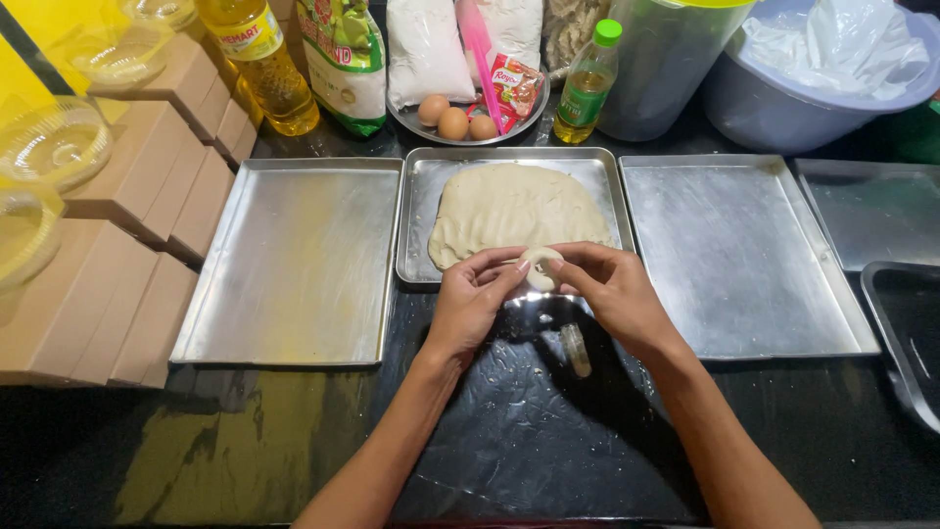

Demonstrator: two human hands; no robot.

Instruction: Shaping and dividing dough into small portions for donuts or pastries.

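My left hand (472, 294) and right hand (609, 290) pinch a small dough piece (540, 266), half hidden by fingers, over the dough tray's (416, 220) near edge, above the glossy black counter (529, 431).

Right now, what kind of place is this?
Probably a home or small kitchen set up for baking: rolled dough in a metal tray, eggs, oil bottle, both hands shaping a dough piece.

Dark glossy surface (245, 441) with an oily sheen, soft overhead light reflected at 6 o'clock, bright yellow wall (39, 20) at 10 o'clock, stacked brown cardboard boxes (127, 245) at 9 o'clock, lavender plastic basin (783, 113) at 1 o'clock.
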